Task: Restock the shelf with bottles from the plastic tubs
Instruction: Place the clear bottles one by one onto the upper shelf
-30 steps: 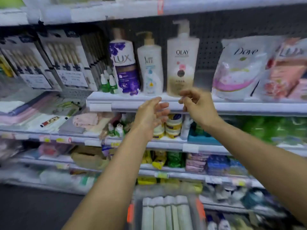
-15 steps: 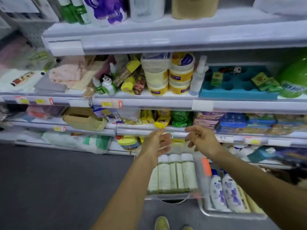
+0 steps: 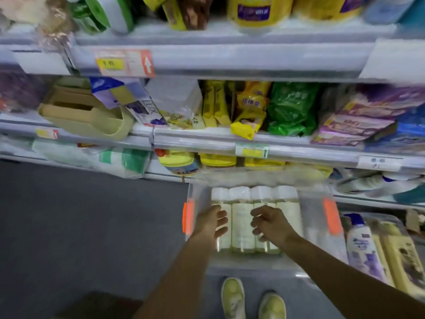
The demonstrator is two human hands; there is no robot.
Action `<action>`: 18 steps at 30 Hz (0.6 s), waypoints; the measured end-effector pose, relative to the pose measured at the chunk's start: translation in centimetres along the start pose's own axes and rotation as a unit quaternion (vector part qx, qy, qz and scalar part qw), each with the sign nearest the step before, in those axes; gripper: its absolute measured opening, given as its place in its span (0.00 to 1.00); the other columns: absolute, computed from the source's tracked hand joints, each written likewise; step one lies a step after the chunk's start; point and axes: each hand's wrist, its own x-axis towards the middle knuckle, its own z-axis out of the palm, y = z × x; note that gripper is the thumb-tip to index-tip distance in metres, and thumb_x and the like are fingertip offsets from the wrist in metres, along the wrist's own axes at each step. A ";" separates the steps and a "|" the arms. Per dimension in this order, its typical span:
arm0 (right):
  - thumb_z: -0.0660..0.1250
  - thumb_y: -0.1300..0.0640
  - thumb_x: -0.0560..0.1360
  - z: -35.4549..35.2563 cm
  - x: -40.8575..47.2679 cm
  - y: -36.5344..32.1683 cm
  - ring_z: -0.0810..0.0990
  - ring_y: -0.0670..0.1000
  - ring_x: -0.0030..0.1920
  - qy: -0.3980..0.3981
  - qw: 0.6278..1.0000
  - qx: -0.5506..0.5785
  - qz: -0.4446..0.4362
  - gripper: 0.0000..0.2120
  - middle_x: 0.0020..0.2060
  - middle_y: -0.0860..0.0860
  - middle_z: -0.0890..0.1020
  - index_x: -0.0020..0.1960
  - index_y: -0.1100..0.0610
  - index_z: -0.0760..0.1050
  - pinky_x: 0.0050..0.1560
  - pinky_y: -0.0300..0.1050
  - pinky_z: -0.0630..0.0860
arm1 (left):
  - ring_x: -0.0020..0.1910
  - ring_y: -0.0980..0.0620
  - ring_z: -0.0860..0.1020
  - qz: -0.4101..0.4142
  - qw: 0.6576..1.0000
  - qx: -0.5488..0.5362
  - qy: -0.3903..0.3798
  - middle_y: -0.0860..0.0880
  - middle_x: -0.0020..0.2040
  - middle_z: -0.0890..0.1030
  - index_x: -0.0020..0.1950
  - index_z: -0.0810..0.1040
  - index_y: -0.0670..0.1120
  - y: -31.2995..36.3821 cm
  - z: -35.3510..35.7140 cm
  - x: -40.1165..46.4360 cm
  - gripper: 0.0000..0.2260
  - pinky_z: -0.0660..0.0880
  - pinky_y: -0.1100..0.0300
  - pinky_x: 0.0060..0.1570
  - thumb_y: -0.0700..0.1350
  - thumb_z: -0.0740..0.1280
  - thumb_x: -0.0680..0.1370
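Note:
A clear plastic tub [image 3: 319,229] with orange clips stands in front of me, below the shelves. Inside it lie several pale cream bottles [image 3: 242,224] with white caps, side by side, caps towards the shelf. My left hand [image 3: 212,223] hovers over the leftmost bottle, fingers spread, holding nothing. My right hand [image 3: 270,223] is just above the bottles on the right, fingers curled but apart, also holding nothing. Whether either hand touches a bottle I cannot tell.
A second tub [image 3: 404,229] at the right holds white and yellow shampoo bottles [image 3: 361,247]. Stocked shelves [image 3: 230,140] with yellow and green packs rise behind the tubs. Grey floor lies to the left. My two shoes [image 3: 233,298] stand just below the tub.
My view has dropped from the upper shelf to the tubs. Both hands came down from the shelf edge into the tub, over the cream bottles.

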 end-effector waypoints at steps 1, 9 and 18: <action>0.61 0.67 0.77 0.6 0.9 0.3 0.77 0.53 0.37 -0.005 1.000 -0.007 0.006 0.10 0.43 0.57 0.79 0.56 0.61 0.75 0.33 0.42 0.73 | 0.43 0.50 0.79 0.002 1.000 0.012 0.012 0.47 0.44 0.81 0.48 0.78 0.44 -0.2 -0.2 1.3 0.07 0.77 0.56 0.43 0.44 0.64 0.82; 0.60 0.66 0.77 5.0 8.8 0.9 0.74 0.51 0.46 -0.019 0.995 -0.096 -0.028 0.10 0.45 0.51 0.74 0.54 0.61 0.78 0.48 0.46 0.73 | 0.52 0.42 0.80 0.072 0.983 0.165 0.030 0.44 0.47 0.80 0.48 0.77 0.47 -1.5 -0.5 11.3 0.02 0.78 0.44 0.57 0.44 0.66 0.78; 0.57 0.57 0.82 7.7 13.8 -0.3 0.72 0.58 0.67 -0.025 0.999 -0.008 0.021 0.17 0.66 0.59 0.74 0.70 0.59 0.69 0.66 0.48 0.67 | 0.56 0.48 0.76 0.070 0.968 0.237 0.041 0.47 0.59 0.75 0.64 0.66 0.44 -3.5 1.1 16.6 0.27 0.69 0.61 0.49 0.40 0.77 0.71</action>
